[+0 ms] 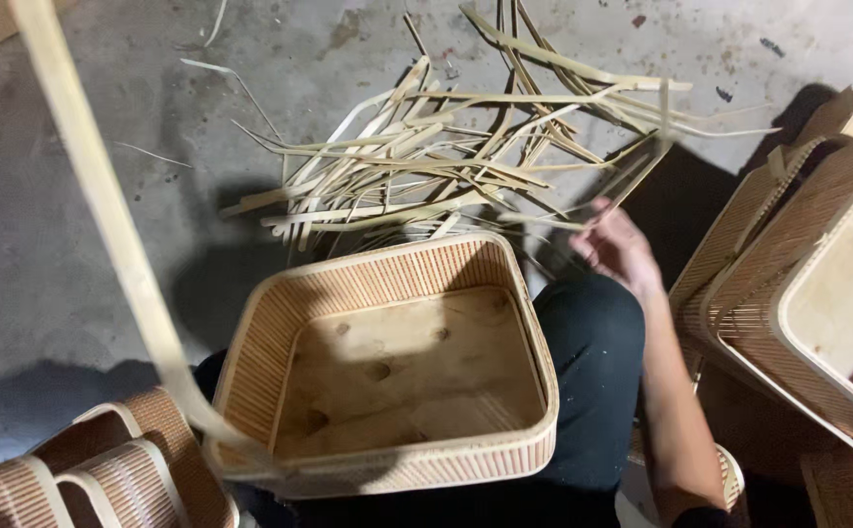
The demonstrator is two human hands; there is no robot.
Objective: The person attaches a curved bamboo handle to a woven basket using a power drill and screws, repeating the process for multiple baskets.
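The right hand (pixel 614 246), blurred, reaches out over the floor (pixel 55 244) to the edge of a pile of bamboo strips (pixel 426 166); whether its fingers grip anything I cannot tell. A square woven basket (pixel 387 362) rests on the person's lap, and a long strip (pixel 104 215) crosses the view at left.

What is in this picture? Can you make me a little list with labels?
place: grey concrete floor
middle: square woven basket with a wooden bottom, resting on the person's lap
right hand: reaching out to the pile of bamboo strips, blurred, grip cannot be told
left hand: not in view
long strip: a pale bamboo band running from the top left corner down to the basket's rim
right side: stacked baskets
bottom left: more small baskets
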